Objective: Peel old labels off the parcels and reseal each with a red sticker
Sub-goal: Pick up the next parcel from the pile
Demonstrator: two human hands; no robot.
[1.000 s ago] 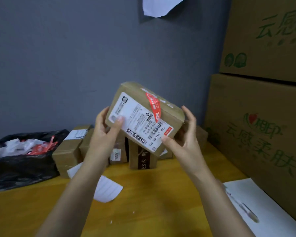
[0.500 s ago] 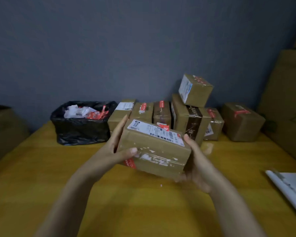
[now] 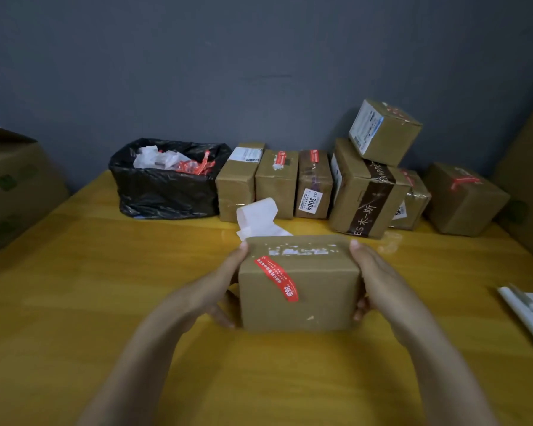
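Parcels number eight: seven far parcels [image 3: 276, 182] line the worktop's [image 3: 74, 287] far edge, one stacked; the eighth parcel [image 3: 308, 296], bearing one red sticker [image 3: 276, 278], is at centre, left hand [image 3: 225, 281] and right hand [image 3: 379, 278] gripping its ends, fingers [image 3: 220, 318] curled. One black bin bag [image 3: 163, 192] stands far left.

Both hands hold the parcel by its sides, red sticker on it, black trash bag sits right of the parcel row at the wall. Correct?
One error: in the head view the black trash bag sits left of the parcel row, not right. The rest holds: left hand and right hand hold the parcel by its sides, red sticker on it.
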